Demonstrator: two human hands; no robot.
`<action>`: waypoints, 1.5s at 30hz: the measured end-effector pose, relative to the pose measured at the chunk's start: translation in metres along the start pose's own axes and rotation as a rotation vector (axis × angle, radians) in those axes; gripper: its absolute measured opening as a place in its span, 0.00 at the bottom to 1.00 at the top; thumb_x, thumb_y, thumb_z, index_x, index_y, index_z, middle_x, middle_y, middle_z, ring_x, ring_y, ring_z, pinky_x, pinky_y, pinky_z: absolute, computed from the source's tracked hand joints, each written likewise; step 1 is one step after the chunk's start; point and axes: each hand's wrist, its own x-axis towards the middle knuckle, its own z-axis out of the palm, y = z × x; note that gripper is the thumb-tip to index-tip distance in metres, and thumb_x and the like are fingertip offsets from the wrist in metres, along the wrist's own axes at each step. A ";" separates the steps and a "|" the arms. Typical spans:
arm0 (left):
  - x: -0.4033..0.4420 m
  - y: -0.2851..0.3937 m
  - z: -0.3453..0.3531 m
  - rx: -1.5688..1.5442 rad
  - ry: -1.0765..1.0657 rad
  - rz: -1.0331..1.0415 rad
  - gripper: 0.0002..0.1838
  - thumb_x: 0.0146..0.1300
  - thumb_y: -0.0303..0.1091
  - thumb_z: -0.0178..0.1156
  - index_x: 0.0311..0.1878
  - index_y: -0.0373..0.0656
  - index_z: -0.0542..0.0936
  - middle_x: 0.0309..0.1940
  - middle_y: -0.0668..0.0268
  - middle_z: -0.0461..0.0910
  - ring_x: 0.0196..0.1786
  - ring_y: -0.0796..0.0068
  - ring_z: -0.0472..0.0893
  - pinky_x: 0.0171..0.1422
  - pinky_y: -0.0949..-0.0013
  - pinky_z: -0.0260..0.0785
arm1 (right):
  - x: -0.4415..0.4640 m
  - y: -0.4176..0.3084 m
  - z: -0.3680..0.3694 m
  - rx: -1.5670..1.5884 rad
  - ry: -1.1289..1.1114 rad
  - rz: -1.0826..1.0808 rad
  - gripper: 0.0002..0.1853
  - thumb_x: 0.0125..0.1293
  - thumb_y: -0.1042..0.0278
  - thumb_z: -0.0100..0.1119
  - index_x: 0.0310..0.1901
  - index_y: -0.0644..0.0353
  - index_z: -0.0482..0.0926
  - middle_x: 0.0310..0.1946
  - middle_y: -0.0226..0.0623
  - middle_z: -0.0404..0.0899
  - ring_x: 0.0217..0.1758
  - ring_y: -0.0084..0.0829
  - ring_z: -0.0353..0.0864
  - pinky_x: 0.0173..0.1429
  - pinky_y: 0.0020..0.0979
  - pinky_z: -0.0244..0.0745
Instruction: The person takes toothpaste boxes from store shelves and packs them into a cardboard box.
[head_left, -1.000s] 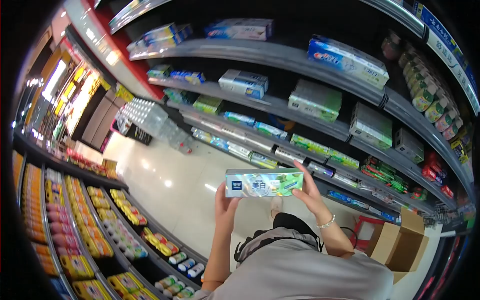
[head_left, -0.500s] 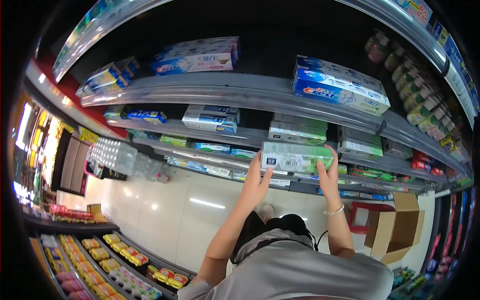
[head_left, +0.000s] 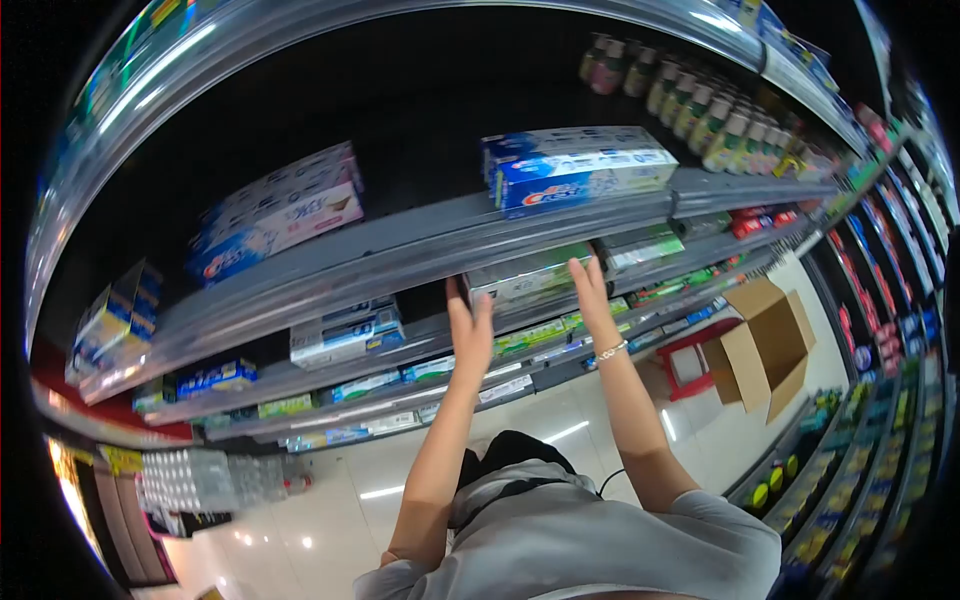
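A silver-and-green toothpaste box [head_left: 530,278] is on the shelf below the Crest boxes, its far part shaded by the shelf above. At its left end my left hand [head_left: 470,332] presses the side, with the thumb along the front. My right hand [head_left: 594,297], wearing a bracelet, grips the right end. Between them the box lies level, against or among similar boxes; I cannot tell where one ends. Another silver-and-green box stack [head_left: 640,248] sits just right of my right hand.
Overhead is a shelf edge [head_left: 400,262] carrying blue-and-white Crest boxes [head_left: 585,180] and pump bottles [head_left: 705,120]. White-blue boxes [head_left: 345,335] stand to the left. On the floor are an open cardboard carton [head_left: 765,350], a red stool [head_left: 690,362] and wrapped bottles [head_left: 200,480].
Both hands have carried the toothpaste box forward from in front of the shelves onto the shelf. The view has turned, so the carton and shelves appear shifted left.
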 end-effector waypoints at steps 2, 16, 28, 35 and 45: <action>0.010 -0.009 -0.003 -0.077 0.015 0.009 0.32 0.63 0.38 0.46 0.64 0.32 0.47 0.65 0.51 0.46 0.68 0.60 0.47 0.69 0.68 0.36 | -0.003 -0.007 0.007 0.024 0.083 0.055 0.27 0.63 0.57 0.49 0.59 0.65 0.58 0.52 0.36 0.66 0.53 0.25 0.62 0.58 0.24 0.55; 0.019 -0.025 0.007 -0.217 -0.030 -0.071 0.31 0.62 0.40 0.44 0.63 0.32 0.51 0.62 0.54 0.56 0.64 0.66 0.56 0.67 0.69 0.40 | 0.001 -0.003 0.014 0.136 0.179 0.008 0.23 0.62 0.62 0.50 0.55 0.65 0.62 0.46 0.35 0.70 0.48 0.22 0.67 0.53 0.24 0.62; -0.013 0.022 0.028 0.189 0.093 0.430 0.34 0.63 0.54 0.34 0.59 0.31 0.57 0.63 0.50 0.54 0.65 0.59 0.54 0.67 0.59 0.41 | -0.021 -0.030 -0.025 0.101 0.030 -0.298 0.28 0.58 0.64 0.54 0.58 0.64 0.58 0.56 0.43 0.64 0.61 0.34 0.60 0.64 0.31 0.53; -0.093 0.041 0.129 0.045 -0.215 0.116 0.29 0.57 0.48 0.48 0.52 0.33 0.60 0.44 0.55 0.64 0.47 0.66 0.66 0.53 0.64 0.58 | -0.126 -0.019 -0.156 0.331 0.178 -0.003 0.28 0.60 0.69 0.49 0.61 0.62 0.54 0.58 0.40 0.62 0.61 0.32 0.61 0.64 0.31 0.52; -0.143 0.010 0.303 -0.110 -0.861 0.173 0.26 0.56 0.23 0.52 0.53 0.36 0.49 0.49 0.47 0.59 0.50 0.60 0.66 0.56 0.61 0.58 | -0.212 -0.005 -0.315 0.125 0.661 0.169 0.23 0.62 0.64 0.46 0.56 0.63 0.55 0.60 0.48 0.59 0.62 0.35 0.59 0.64 0.32 0.52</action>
